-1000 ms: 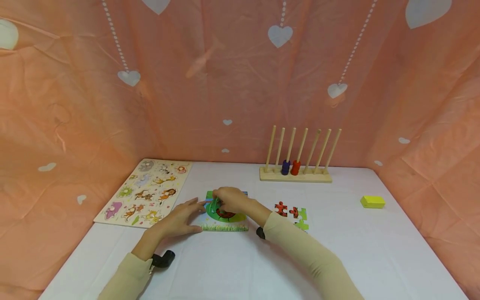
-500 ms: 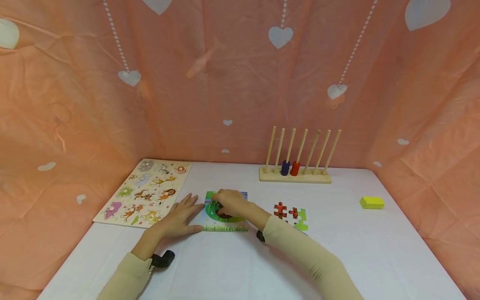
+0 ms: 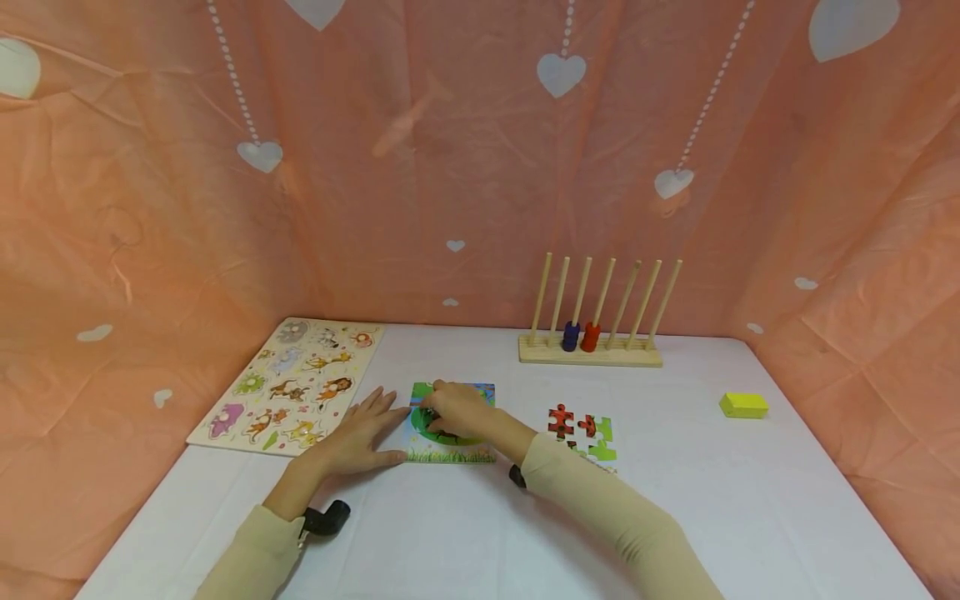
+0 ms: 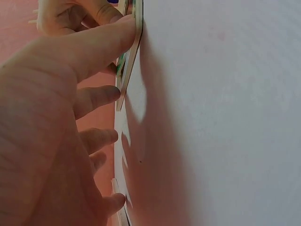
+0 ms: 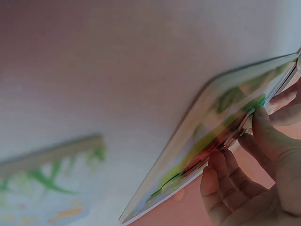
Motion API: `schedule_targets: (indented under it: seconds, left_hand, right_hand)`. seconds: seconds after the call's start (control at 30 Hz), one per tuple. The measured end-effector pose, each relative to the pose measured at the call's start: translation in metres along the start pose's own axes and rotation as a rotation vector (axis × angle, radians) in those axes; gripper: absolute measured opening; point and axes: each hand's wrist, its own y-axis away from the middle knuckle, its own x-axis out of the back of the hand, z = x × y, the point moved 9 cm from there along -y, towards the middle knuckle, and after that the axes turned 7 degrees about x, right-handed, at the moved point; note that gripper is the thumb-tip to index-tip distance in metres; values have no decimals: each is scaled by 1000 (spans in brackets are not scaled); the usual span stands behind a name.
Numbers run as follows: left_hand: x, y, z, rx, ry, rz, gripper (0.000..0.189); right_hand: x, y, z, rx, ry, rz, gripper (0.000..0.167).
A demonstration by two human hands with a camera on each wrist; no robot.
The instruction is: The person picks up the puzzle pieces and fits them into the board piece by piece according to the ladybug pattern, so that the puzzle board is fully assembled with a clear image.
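A square ladybug jigsaw board (image 3: 450,456) with a printed grass strip lies on the white table. My left hand (image 3: 358,442) rests at its left side, fingers spread. In the left wrist view the left thumb (image 4: 106,42) touches the board's edge (image 4: 134,56). My right hand (image 3: 461,412) is over the board's upper left part and covers some of the picture. The right wrist view has its thumb and forefinger pinching a green-edged puzzle piece (image 5: 248,120), which sits slightly raised from the board. Loose red-and-black and green puzzle pieces (image 3: 561,421) lie to the right.
An animal peg puzzle (image 3: 300,383) lies at the back left. Behind stands a wooden peg rack (image 3: 591,354) with dark blue and red beads. A yellow block (image 3: 745,406) sits at the right. In the right wrist view, a blurred grass-printed piece (image 5: 51,183) lies near the board.
My left fingers have spread wider and drawn slightly back from the board's picture. The right hand has shifted a little left and lower, staying over the same part of the board.
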Motion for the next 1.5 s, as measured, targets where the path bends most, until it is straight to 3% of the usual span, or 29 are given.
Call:
schedule_targets:
  seconds: [0.23, 0.47, 0.67, 0.9, 1.5]
  left_hand:
    - [1, -1, -1, 7, -4, 0, 76]
    - [0, 0, -2, 12, -6, 2, 76]
    - [0, 1, -1, -3, -22, 12, 75]
    - [1, 1, 0, 0, -25, 21, 75]
    - [-1, 2, -3, 21, -6, 6, 76]
  right_hand:
    - [2, -3, -3, -2, 86, 12, 44]
    - [18, 10, -15, 25, 228, 126, 26]
    - [2, 34, -40, 113, 244, -6, 39]
    - [-14, 50, -48, 52, 163, -122, 54]
    - [-23, 41, -39, 41, 61, -188, 62]
